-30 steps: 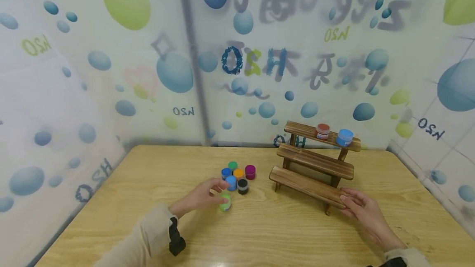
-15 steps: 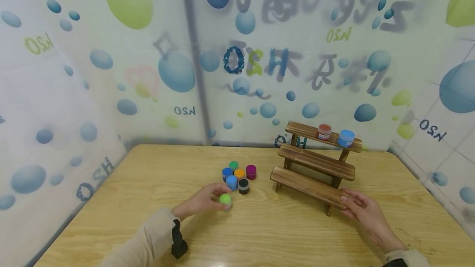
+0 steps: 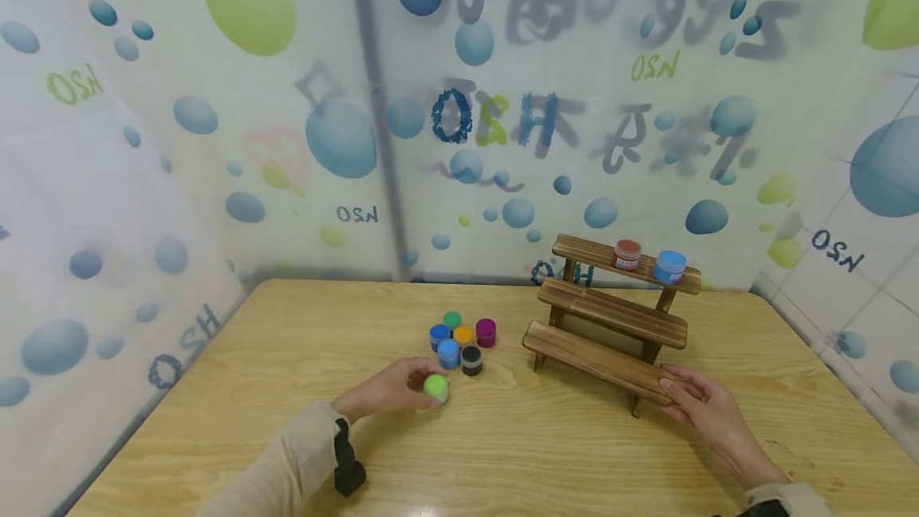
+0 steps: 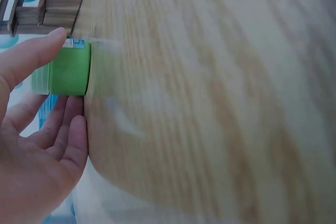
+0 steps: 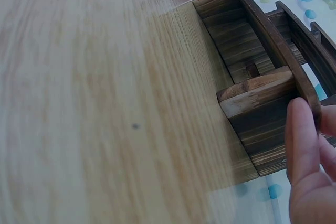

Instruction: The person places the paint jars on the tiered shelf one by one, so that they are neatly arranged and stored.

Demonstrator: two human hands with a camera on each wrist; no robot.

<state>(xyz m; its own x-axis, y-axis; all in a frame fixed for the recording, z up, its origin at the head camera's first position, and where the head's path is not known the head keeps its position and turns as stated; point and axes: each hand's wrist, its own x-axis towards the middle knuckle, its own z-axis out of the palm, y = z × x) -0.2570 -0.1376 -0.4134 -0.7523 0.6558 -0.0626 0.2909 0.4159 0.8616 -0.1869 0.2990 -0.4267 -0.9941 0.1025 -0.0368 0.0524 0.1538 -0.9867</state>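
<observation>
My left hand pinches a small green paint jar between thumb and fingers. In the left wrist view the jar has a clear lid end and its base lies right at the tabletop. Just beyond it stand several more jars, among them a light blue jar and a black jar. My right hand grips the right end of the lowest board of a three-step wooden rack. In the right wrist view its fingers press against that board's end.
A red-brown jar and a blue jar stand on the rack's top board. Green, dark blue, orange and purple jars cluster on the wooden table. A printed curtain hangs behind and at both sides.
My left hand's thumb and fingers have closed in on the green jar, and its lid now shows more fully. My right hand keeps its grip on the rack.
</observation>
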